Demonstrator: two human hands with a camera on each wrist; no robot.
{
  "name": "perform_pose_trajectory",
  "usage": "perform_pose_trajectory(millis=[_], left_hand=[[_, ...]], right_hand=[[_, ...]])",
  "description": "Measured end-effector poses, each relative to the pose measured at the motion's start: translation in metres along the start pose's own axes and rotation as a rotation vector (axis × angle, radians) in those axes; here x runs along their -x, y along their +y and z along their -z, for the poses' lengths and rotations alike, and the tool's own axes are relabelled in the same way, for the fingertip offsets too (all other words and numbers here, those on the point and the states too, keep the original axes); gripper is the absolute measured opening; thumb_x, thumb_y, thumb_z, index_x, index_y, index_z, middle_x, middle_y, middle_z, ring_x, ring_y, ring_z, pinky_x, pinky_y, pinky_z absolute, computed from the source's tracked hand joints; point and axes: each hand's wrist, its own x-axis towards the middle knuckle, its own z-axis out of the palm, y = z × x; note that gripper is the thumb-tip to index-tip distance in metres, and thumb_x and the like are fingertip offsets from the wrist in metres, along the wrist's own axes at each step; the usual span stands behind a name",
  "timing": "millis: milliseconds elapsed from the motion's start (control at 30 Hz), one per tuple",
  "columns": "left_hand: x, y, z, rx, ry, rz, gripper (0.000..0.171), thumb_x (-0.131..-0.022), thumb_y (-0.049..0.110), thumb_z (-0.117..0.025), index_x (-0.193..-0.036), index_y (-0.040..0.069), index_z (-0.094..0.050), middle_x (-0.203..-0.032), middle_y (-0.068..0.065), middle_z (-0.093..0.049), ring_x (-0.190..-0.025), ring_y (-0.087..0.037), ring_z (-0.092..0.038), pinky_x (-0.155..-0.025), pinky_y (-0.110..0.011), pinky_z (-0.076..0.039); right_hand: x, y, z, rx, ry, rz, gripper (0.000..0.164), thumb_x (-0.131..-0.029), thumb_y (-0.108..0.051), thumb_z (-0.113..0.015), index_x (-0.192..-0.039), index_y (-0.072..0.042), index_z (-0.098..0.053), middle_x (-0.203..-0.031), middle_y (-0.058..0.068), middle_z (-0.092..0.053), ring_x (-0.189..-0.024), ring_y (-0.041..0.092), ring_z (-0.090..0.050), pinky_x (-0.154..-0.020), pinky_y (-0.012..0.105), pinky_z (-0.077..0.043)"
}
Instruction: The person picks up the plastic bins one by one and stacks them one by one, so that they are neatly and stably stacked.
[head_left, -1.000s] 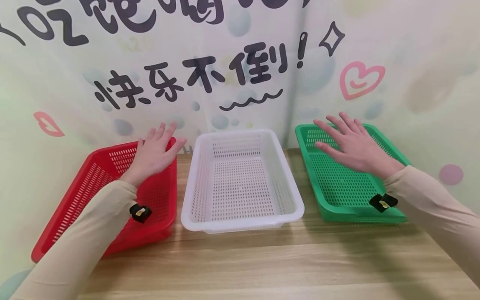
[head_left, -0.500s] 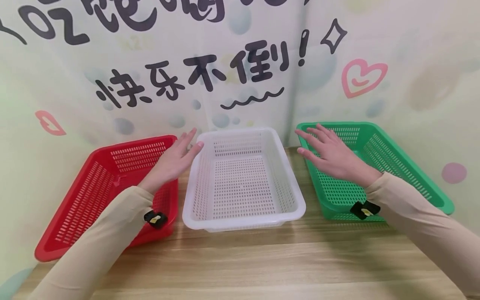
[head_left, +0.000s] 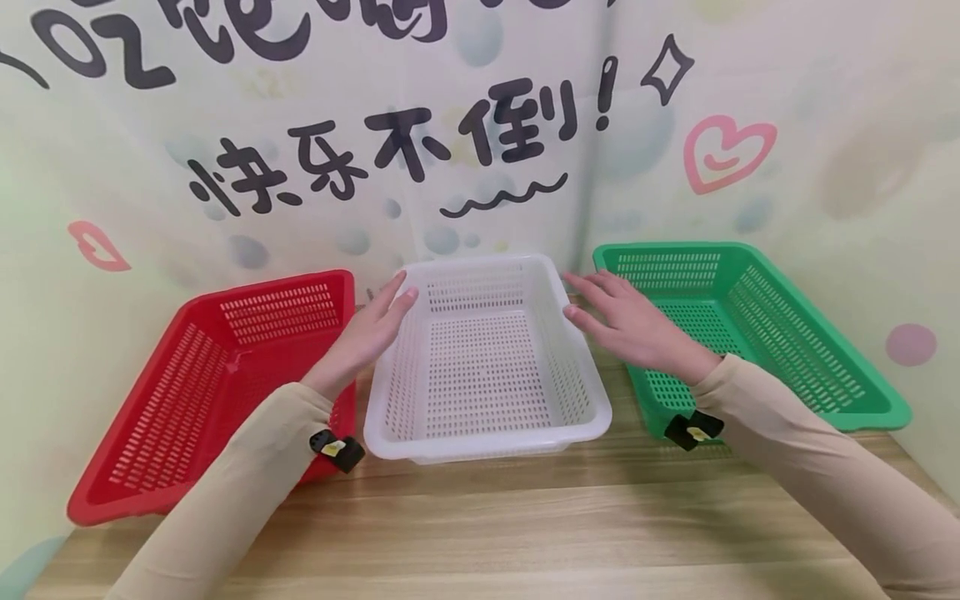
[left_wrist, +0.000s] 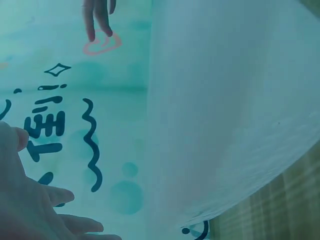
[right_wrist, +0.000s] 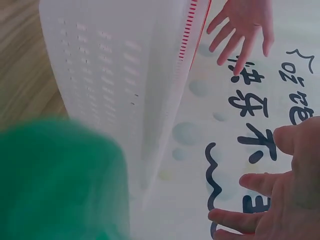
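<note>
The white basket [head_left: 483, 375] sits at the middle of the tabletop [head_left: 480, 525], its far side near the far edge. The red basket [head_left: 277, 312] stands to its left, by the far left corner, and the green basket [head_left: 787, 333] to its right, by the far right corner. All three are upright, with slotted walls.

The left hand [head_left: 365, 333] hangs over the gap between red and white, fingertips level with the white basket's far left corner. Its fingers are extended, the thumb standing apart from them, and it holds nothing. The right hand [head_left: 633, 321] reaches across the green basket's left rim, its fingertips beside the white basket's right rim towards the far end. Its fingers are likewise straight and slightly spread, with nothing in them. In both wrist views a strip of backdrop [head_left: 352, 92] shows between the nearer hand and the white basket's wall; whether any fingertip touches the rim cannot be told.

Beige sleeves cover both forearms, each with a black strap near the wrist. The left forearm passes over the red basket's near right part, the right forearm over the green basket's near side. Black characters [head_left: 403, 121] and a pink heart are printed on the backdrop behind the far edge.
</note>
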Motion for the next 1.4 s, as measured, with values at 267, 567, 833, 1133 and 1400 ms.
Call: perform_pose_trajectory(millis=[267,567,833,1133,1400], left_hand=[[-0.004,-0.015,-0.005,0.002,0.009,0.035,0.073,-0.099,0.056,-0.035,-0.157,0.025,-0.003,-0.160,-0.010,-0.013,-0.143,-0.038,-0.016,-0.102,-0.069,-0.024],[-0.008,-0.019,-0.007,0.014,-0.063,0.100,0.079,-0.097,0.057,-0.038,-0.157,0.022,0.001,-0.156,-0.017,-0.021,-0.133,-0.042,-0.037,-0.092,-0.060,-0.044],[-0.005,-0.022,-0.003,-0.038,-0.106,0.128,0.085,-0.094,0.059,-0.044,-0.156,0.025,0.004,-0.147,-0.019,-0.036,-0.115,-0.040,-0.056,-0.072,-0.045,-0.057],[-0.007,-0.025,-0.003,-0.030,-0.111,0.128,0.077,-0.096,0.054,-0.045,-0.156,0.021,-0.009,-0.141,-0.020,-0.043,-0.111,-0.038,-0.059,-0.073,-0.044,-0.057],[-0.008,-0.027,0.000,0.036,-0.118,0.164,0.071,-0.099,0.048,-0.044,-0.156,0.019,-0.014,-0.146,-0.018,-0.038,-0.121,-0.038,-0.052,-0.087,-0.049,-0.052]], right_hand=[[-0.006,-0.009,-0.015,-0.036,-0.038,-0.030,0.061,-0.102,-0.042,-0.043,-0.151,-0.008,-0.032,-0.143,0.023,-0.038,-0.129,0.040,-0.037,-0.101,0.059,-0.035],[-0.010,0.005,-0.027,-0.094,-0.083,-0.104,0.062,-0.103,-0.040,-0.043,-0.152,-0.006,-0.027,-0.146,0.029,-0.032,-0.131,0.045,-0.033,-0.101,0.063,-0.033],[-0.015,0.013,-0.029,-0.145,-0.109,-0.147,0.064,-0.102,-0.038,-0.044,-0.153,-0.005,-0.023,-0.147,0.030,-0.029,-0.131,0.045,-0.034,-0.100,0.064,-0.034],[-0.017,0.018,-0.034,-0.210,-0.155,-0.176,0.064,-0.102,-0.029,-0.047,-0.153,-0.002,-0.019,-0.129,0.031,-0.052,-0.101,0.036,-0.062,-0.072,0.046,-0.057],[-0.018,0.020,-0.032,-0.275,-0.139,-0.204,0.056,-0.102,-0.012,-0.044,-0.149,0.009,-0.021,-0.128,0.034,-0.052,-0.096,0.036,-0.066,-0.069,0.042,-0.058]])
